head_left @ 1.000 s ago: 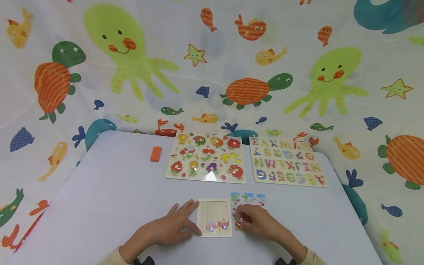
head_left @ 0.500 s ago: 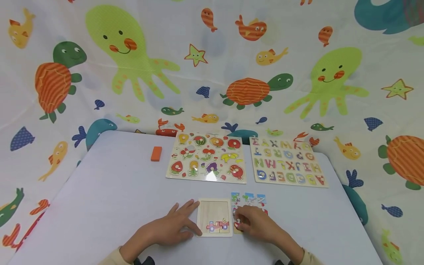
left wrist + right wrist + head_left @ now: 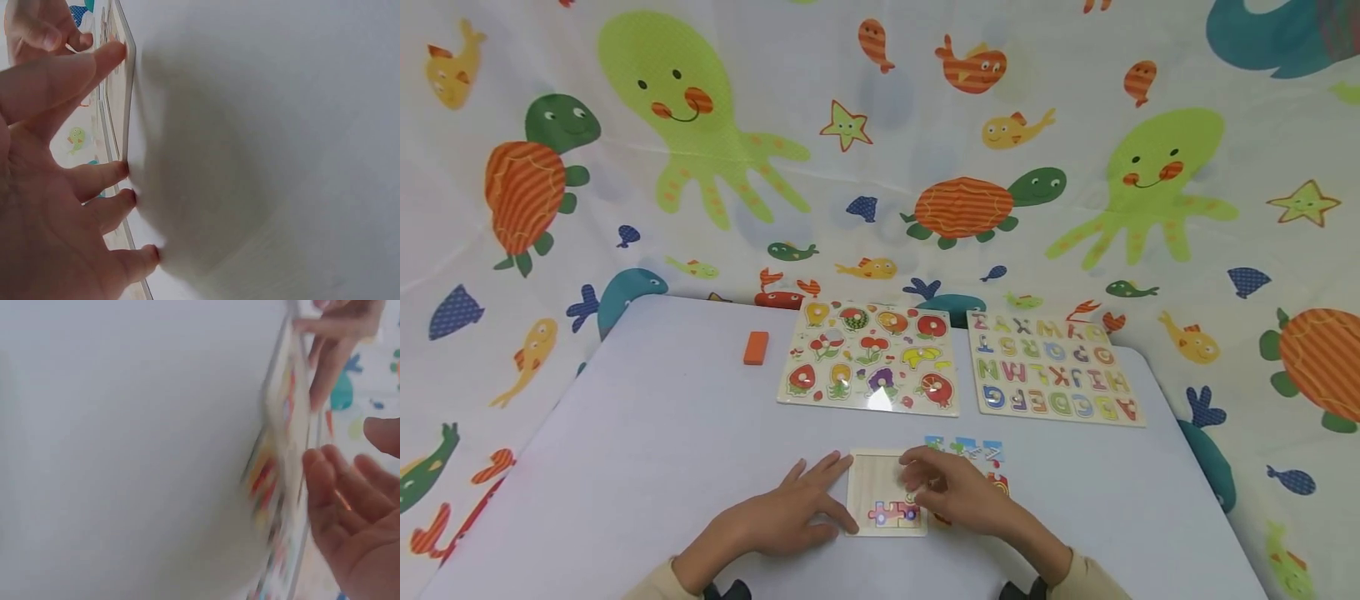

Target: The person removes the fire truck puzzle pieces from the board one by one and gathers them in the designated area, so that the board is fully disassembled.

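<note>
A small square wooden puzzle tray (image 3: 871, 477) lies in front of the person. Joined jigsaw pieces (image 3: 887, 514) with a pink vehicle picture fill its lower right part. Along the tray's left side, the left hand (image 3: 793, 510) is spread, thumb at the near corner and fingertips by the edge, also in the left wrist view. The right hand (image 3: 962, 493) hovers over the tray's right side. Its thumb and bent fingers stand apart in the right wrist view, and no piece shows between them. Loose jigsaw pieces (image 3: 992, 451) lie right of the tray, partly hidden by this hand.
Behind the tray lie a fruit puzzle board (image 3: 850, 396) and, to its right, an alphabet puzzle board (image 3: 1060, 419). An orange block (image 3: 756, 348) sits left of the fruit board. A sea-animal printed cloth (image 3: 880, 167) hangs behind the white table (image 3: 662, 433).
From the loose pieces, the right hand has moved left and a little up, over the tray's right side. Its fingers have spread from the thumb. The left hand has stayed in place.
</note>
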Motion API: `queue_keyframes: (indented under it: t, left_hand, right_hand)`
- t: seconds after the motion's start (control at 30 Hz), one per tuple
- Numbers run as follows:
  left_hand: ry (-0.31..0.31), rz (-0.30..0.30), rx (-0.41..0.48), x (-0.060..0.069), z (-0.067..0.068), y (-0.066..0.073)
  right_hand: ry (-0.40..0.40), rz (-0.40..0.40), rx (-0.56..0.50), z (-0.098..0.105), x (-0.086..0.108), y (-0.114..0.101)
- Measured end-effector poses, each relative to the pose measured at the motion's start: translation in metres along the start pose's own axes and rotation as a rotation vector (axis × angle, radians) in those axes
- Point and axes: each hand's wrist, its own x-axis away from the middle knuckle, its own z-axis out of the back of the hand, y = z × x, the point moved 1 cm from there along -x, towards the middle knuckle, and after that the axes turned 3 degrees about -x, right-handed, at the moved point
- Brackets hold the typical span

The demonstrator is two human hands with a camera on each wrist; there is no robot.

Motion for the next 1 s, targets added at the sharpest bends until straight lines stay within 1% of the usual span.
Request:
queue_keyframes:
  t: [0.07,0.1,0.17,0.2,0.23,0.3,0.4,0.43,0.5,0.57,0.63,0.7,0.73,0.8,0.83,0.93,0.97,1.0]
  left_hand:
    - [0.000,-0.018,0.009,-0.001,-0.001,-0.002]
    - [0.003,-0.032,0.011,-0.002,-0.001,-0.003]
    - [0.004,-0.050,0.012,-0.003,-0.002,-0.005]
    - [0.010,-0.069,0.001,-0.005,-0.005,-0.010]
    - [0.007,-0.066,0.004,-0.005,-0.004,-0.007]
    - [0.010,-0.077,-0.002,-0.005,-0.005,-0.009]
    - [0.005,-0.060,-0.010,-0.005,-0.003,-0.007]
    - [-0.003,-0.039,-0.003,-0.003,0.000,-0.001]
    - [-0.009,-0.014,-0.011,-0.002,0.003,0.004]
    - [-0.013,-0.002,-0.012,-0.002,0.004,0.005]
    - [0.009,-0.021,0.006,-0.003,0.000,-0.001]
    - [0.010,-0.023,0.011,-0.003,-0.001,-0.002]
    - [0.021,-0.036,0.009,-0.004,-0.004,-0.008]
    - [0.023,-0.034,0.002,-0.003,-0.004,-0.007]
    - [0.013,-0.022,-0.009,-0.003,-0.002,-0.005]
    - [0.011,-0.027,-0.004,-0.003,-0.004,-0.008]
    - [0.004,-0.022,0.002,-0.002,-0.002,-0.005]
    - [0.006,-0.028,0.007,-0.002,-0.003,-0.008]
  right_hand:
    - [-0.039,-0.028,-0.051,-0.005,-0.007,-0.005]
    - [-0.055,-0.030,-0.042,-0.008,-0.011,-0.008]
    - [-0.083,-0.007,0.023,-0.014,-0.016,-0.010]
    - [-0.095,0.017,0.068,-0.017,-0.019,-0.011]
    - [-0.107,0.041,0.114,-0.021,-0.020,-0.012]
    - [-0.126,0.098,0.198,-0.026,-0.023,-0.012]
    - [-0.147,0.145,0.254,-0.032,-0.025,-0.013]
    - [-0.148,0.146,0.264,-0.034,-0.025,-0.013]
    - [-0.144,0.141,0.277,-0.036,-0.025,-0.014]
    - [-0.125,0.134,0.288,-0.038,-0.024,-0.015]
    - [-0.098,0.141,0.313,-0.040,-0.022,-0.015]
    - [-0.069,0.152,0.341,-0.043,-0.021,-0.016]
    - [-0.057,0.156,0.355,-0.044,-0.021,-0.016]
    - [-0.041,0.155,0.379,-0.046,-0.021,-0.017]
    - [-0.039,0.153,0.382,-0.046,-0.021,-0.017]
    - [-0.042,0.137,0.372,-0.048,-0.022,-0.017]
    - [-0.044,0.132,0.365,-0.048,-0.022,-0.017]
    - [-0.046,0.130,0.355,-0.048,-0.022,-0.017]
